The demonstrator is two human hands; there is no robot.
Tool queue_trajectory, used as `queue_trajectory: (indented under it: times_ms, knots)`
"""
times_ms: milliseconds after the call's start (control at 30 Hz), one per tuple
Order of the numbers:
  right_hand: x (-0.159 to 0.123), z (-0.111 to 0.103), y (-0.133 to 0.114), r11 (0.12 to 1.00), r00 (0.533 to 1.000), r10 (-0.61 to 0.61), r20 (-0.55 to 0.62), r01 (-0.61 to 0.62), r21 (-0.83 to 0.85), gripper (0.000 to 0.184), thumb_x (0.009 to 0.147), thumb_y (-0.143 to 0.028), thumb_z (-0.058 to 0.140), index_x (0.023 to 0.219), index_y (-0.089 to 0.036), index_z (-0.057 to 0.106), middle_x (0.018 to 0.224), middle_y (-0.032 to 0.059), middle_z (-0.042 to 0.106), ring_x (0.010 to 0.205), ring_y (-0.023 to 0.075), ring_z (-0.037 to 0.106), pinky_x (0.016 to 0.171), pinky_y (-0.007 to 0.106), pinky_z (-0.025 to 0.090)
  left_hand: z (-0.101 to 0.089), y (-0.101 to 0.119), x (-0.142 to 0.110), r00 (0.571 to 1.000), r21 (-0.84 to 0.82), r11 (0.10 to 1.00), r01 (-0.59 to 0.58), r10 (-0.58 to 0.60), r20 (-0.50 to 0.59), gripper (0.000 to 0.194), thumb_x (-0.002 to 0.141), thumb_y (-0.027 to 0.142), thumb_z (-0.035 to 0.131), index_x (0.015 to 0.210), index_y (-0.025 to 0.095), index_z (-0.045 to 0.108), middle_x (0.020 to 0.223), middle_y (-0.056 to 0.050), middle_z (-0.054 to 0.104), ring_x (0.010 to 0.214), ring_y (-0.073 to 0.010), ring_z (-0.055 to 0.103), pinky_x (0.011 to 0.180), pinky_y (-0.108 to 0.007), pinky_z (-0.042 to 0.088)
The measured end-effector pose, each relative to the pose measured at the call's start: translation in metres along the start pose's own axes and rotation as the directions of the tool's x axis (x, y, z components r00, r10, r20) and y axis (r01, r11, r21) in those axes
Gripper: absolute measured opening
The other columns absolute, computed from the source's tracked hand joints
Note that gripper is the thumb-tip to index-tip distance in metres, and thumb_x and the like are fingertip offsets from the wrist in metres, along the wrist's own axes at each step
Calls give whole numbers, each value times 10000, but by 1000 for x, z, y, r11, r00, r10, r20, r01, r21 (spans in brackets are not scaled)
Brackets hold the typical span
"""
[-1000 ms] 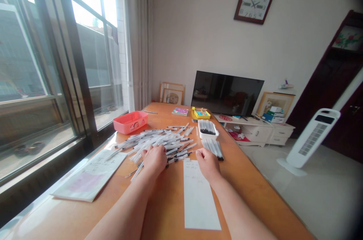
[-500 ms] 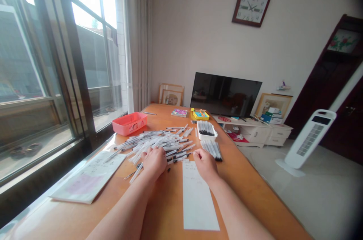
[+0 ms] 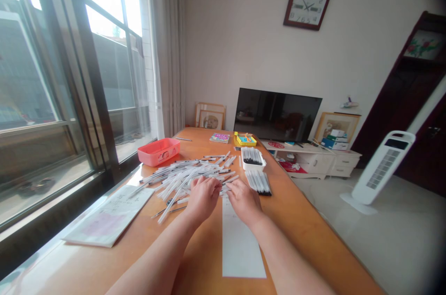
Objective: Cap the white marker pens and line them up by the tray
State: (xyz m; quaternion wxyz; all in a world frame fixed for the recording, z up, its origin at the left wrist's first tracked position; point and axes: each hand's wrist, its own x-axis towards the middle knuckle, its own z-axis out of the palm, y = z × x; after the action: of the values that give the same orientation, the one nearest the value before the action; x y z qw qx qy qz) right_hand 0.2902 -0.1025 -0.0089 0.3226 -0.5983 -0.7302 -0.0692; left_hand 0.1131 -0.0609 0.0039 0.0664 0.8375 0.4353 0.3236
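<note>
My left hand (image 3: 205, 196) is closed at the near right edge of a loose pile of clear pens and pen parts (image 3: 184, 176). Close beside it, my right hand (image 3: 244, 198) has its fingers bent and pressed together over the top of a long white paper slip (image 3: 240, 248). The fingertips of both hands almost meet above the pile's edge. Whatever they pinch is too small and too covered to make out. Just beyond my right hand lies a neat row of clear pens with black ends (image 3: 258, 183).
Behind the row stands a white container (image 3: 253, 166) of similar pens. A pink plastic box (image 3: 158, 152) sits at the left, with a paper booklet (image 3: 108, 216) nearer me. Further back are a yellow box (image 3: 245, 139) and a colourful booklet (image 3: 219, 137).
My left hand has moved right, away from the middle of the pile. My right hand has shifted slightly left, so the two are now nearly together.
</note>
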Motion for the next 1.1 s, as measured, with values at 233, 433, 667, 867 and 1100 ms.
queue_trajectory:
  times_ms: [233, 433, 667, 867, 1100]
  knots:
    - [1, -2, 13, 990, 988, 144, -54, -143, 17, 126, 961, -234, 547, 948, -235, 673, 1012, 47, 689, 871, 198, 640, 712, 286, 415, 8, -24, 9, 920, -261, 942, 211, -282, -273, 380, 1015, 450, 431, 1270, 225, 600, 1127, -98, 725, 1064, -257, 654, 951, -388, 450]
    - [0, 1, 23, 966, 960, 247, -133, -233, 111, 104, 952, -220, 535, 934, -208, 638, 994, 55, 686, 935, 201, 636, 754, 282, 410, 6, -38, 7, 914, -51, 942, 332, -335, -231, 292, 981, 340, 472, 1194, 246, 649, 1146, -85, 726, 1122, -288, 597, 969, -420, 416]
    - [-2, 3, 23, 954, 946, 288, -152, -270, 129, 103, 953, -251, 544, 933, -204, 634, 969, 52, 690, 880, 198, 640, 729, 284, 400, 13, -20, 1, 996, 167, 983, 70, -77, 36, 287, 923, 189, 484, 937, 285, 754, 1121, -50, 734, 1270, -306, 495, 1155, -538, 212]
    - [-1, 5, 29, 947, 941, 299, -160, -273, 169, 116, 950, -258, 533, 945, -206, 637, 978, 53, 693, 858, 188, 643, 716, 275, 403, 18, -22, 2, 991, 233, 970, 64, -89, 101, 342, 938, 208, 446, 924, 291, 778, 1057, -80, 751, 1292, -356, 484, 1152, -707, 30]
    - [-3, 6, 32, 942, 937, 299, -183, -260, 211, 118, 943, -259, 522, 913, -212, 627, 911, 41, 688, 831, 187, 632, 716, 276, 401, 18, -27, 4, 993, 222, 974, 56, -79, 93, 346, 896, 172, 466, 943, 282, 791, 1016, -83, 746, 1171, -330, 549, 1155, -668, 126]
